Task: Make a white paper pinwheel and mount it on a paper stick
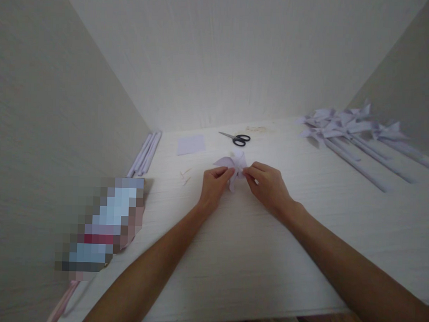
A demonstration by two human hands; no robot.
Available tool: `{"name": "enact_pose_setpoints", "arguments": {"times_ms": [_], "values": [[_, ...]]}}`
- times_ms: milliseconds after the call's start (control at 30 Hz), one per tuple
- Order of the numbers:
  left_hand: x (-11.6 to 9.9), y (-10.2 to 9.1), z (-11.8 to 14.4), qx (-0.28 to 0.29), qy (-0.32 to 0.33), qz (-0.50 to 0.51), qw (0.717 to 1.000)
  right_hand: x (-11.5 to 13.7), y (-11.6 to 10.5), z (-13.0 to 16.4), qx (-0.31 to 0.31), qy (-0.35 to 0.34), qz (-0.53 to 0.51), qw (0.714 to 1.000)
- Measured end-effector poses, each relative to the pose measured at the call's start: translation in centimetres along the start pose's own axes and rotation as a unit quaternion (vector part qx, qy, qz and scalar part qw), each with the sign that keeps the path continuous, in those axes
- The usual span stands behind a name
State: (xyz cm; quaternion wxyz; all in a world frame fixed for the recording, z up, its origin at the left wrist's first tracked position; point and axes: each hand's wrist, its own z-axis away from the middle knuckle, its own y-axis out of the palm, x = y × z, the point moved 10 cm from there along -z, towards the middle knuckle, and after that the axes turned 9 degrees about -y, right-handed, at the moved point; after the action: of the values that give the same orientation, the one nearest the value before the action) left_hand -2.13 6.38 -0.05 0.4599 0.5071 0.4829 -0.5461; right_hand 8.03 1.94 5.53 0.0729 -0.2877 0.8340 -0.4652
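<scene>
A pale lilac paper pinwheel (238, 162) is held between my hands over the white table, its blades curved in toward the middle. The fingers of my left hand (215, 182) pinch it from the left, close to its centre. From the right, my right hand (265, 181) grips it near the centre with thumb and forefinger. The fingertips hide part of the centre, and whether a small pin is there I cannot tell. Behind the pinwheel lie scissors (239, 140) with black handles and a square sheet of lilac paper (191, 144).
Finished pinwheels (337, 125) on paper sticks are heaped at the right. Several rolled paper sticks (144, 154) lie by the left wall. Small thin sticks (186, 176) lie left of my hands, more behind the scissors. A pixelated object (106, 227) is at the left edge.
</scene>
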Motion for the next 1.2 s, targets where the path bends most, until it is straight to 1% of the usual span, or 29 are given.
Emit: {"name": "enact_pose_setpoints", "arguments": {"times_ms": [167, 400, 533, 733, 933, 1067, 1200], "values": [[0.1, 0.1, -0.1, 0.006, -0.009, 0.022, 1.0, 0.1, 0.0, 0.0, 0.006, -0.002, 0.011, 1.0], [1.1, 0.1, -0.5, 0.003, -0.048, 0.105, 0.993, 0.9, -0.3, -0.1, 0.009, -0.023, 0.056, 0.998], [1.0, -0.4, -0.5, -0.034, -0.057, 0.093, 0.993, 1.5, -0.4, -0.2, 0.012, -0.045, 0.08, 0.996], [1.0, -1.1, -0.2, -0.086, -0.077, 0.107, 0.988, 2.1, -0.3, -0.2, 0.016, -0.062, 0.077, 0.995], [0.6, -1.2, 0.0, -0.095, -0.054, 0.095, 0.989, 2.4, -0.3, -0.2, 0.015, -0.067, 0.083, 0.994], [0.5, -1.4, 0.1, -0.109, -0.052, 0.093, 0.988, 2.5, -0.4, -0.1, 0.006, -0.073, 0.074, 0.995], [0.5, -1.5, 0.2, -0.112, -0.051, 0.09, 0.988, 2.5, -0.3, -0.2, 0.013, -0.072, 0.074, 0.995]]}}
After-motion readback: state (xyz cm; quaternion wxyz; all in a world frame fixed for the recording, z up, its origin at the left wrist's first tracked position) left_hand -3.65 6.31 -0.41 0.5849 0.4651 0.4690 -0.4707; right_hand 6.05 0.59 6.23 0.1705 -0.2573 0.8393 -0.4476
